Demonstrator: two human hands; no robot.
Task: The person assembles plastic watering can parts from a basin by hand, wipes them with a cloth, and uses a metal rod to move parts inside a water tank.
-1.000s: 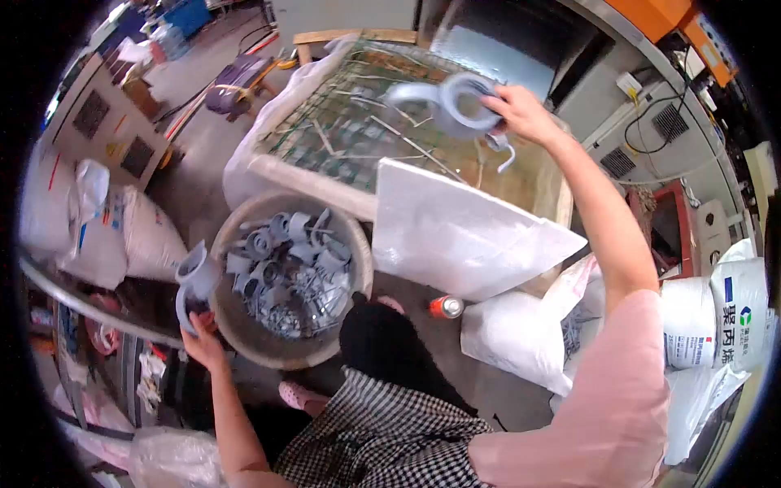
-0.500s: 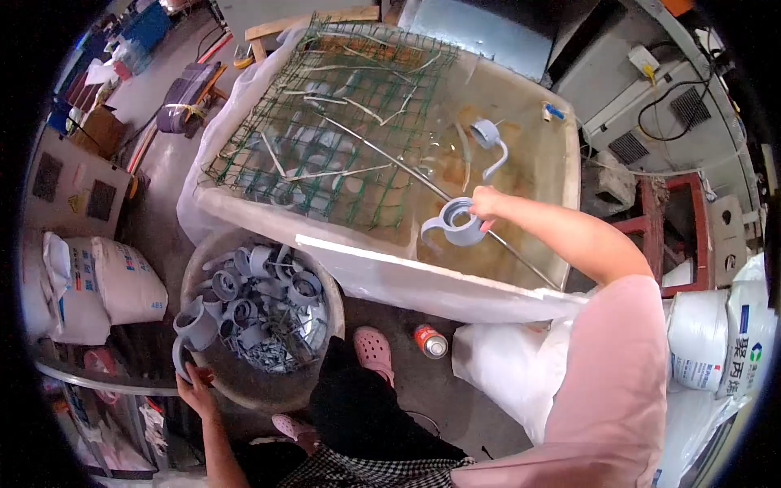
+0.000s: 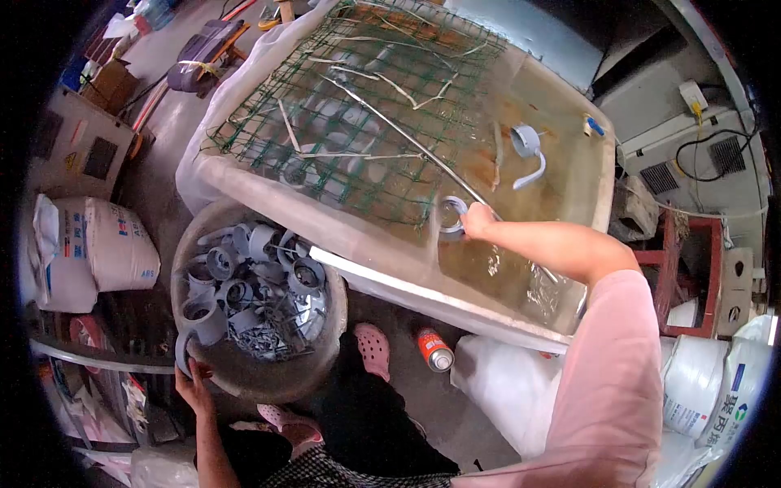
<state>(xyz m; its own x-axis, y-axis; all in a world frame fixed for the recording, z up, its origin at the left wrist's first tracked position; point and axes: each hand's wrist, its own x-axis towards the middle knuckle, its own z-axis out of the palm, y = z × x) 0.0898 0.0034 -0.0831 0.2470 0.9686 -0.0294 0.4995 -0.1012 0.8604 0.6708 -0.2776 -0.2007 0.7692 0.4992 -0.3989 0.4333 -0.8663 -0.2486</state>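
Note:
My right hand (image 3: 478, 221) is closed on a grey plastic ring (image 3: 450, 216), held at the water in the white tank (image 3: 374, 281). A thin metal rod (image 3: 399, 130) runs beside that hand across the tank. Another ring with a curved handle (image 3: 526, 141) lies in the water farther right. My left hand (image 3: 194, 384) grips the curved handle of a grey plastic ring (image 3: 205, 317) at the left side of a round tub (image 3: 329, 358). Inside the tub are several similar rings (image 3: 260, 244) and a heap of thin grey scraps (image 3: 268, 333).
Green netting (image 3: 382, 89) covers the tank's left part, with more grey parts under it. A spray can (image 3: 435, 351) stands on the floor near my pink clog (image 3: 372, 350). White sacks (image 3: 122, 244) flank both sides; a red frame (image 3: 691, 276) is at right.
My right hand has lowered its ring from above the tank to the water. My left hand still holds its ring by the handle, now closer over the tub. The view has shifted slightly.

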